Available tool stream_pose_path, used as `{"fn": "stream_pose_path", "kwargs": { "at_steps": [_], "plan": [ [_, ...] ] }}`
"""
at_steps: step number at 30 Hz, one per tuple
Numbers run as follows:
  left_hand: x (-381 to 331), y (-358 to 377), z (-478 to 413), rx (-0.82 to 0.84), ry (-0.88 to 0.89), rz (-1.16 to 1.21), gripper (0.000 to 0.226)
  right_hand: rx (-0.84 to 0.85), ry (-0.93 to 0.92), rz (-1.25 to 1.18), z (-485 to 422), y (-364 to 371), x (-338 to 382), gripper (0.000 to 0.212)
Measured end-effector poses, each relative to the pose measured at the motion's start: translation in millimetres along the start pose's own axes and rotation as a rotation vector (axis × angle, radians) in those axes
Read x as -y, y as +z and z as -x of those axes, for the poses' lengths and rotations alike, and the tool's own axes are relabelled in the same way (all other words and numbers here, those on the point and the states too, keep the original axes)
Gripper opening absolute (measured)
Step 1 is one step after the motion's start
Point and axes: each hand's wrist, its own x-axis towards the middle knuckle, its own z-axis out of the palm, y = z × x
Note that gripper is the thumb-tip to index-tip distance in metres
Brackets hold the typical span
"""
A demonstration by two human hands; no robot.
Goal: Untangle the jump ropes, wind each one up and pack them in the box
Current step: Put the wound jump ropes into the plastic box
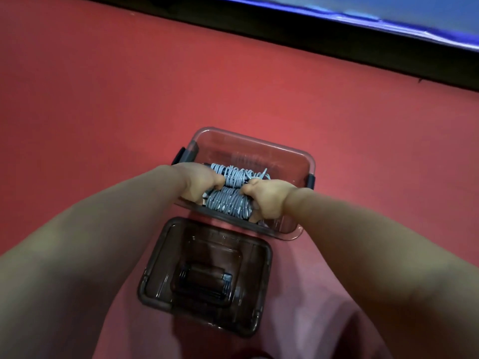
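I see clear box (259, 143) holding far rope bundle (237, 174), near rope bundle (228, 203) — left hand (197, 182), right hand (269, 200) curled round near bundle's ends; lid (204, 244) just nearside of box.

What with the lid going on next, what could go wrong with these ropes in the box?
The left hand and right hand both grip the two wound ropes; a loose end sticks up, so the coils may spring apart on release. The ropes crowd the near wall of the box, perhaps high enough to keep the lid from seating.
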Motion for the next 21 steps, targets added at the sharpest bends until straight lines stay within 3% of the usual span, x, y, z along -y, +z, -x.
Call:
{"fn": "stream_pose_path", "kwargs": {
  "at_steps": [4,7,11,14,21],
  "plan": [
    [-1.1,-0.7,2.0,-0.035,0.000,-0.054,0.060,-0.005,-0.008,0.056,3.0,-4.1,-0.1,0.069],
    [0.4,-1.7,9.5,-0.165,-0.005,-0.179,0.062,-0.138,0.019,0.177,10.9,-4.2,1.7,0.075],
    [-0.7,-7.6,26.9,-0.352,-0.082,-0.161,0.090,-0.253,0.106,0.248,21.5,-7.6,0.9,0.091],
    [-7.8,-15.3,38.1,-0.351,-0.155,-0.110,0.104,-0.264,0.155,0.279,34.4,-11.6,-2.1,0.094],
    [-44.9,-35.5,37.5,-0.389,-0.146,-0.041,0.110,-0.276,0.252,0.327,71.1,-18.4,-15.8,0.092]
  ]
}}
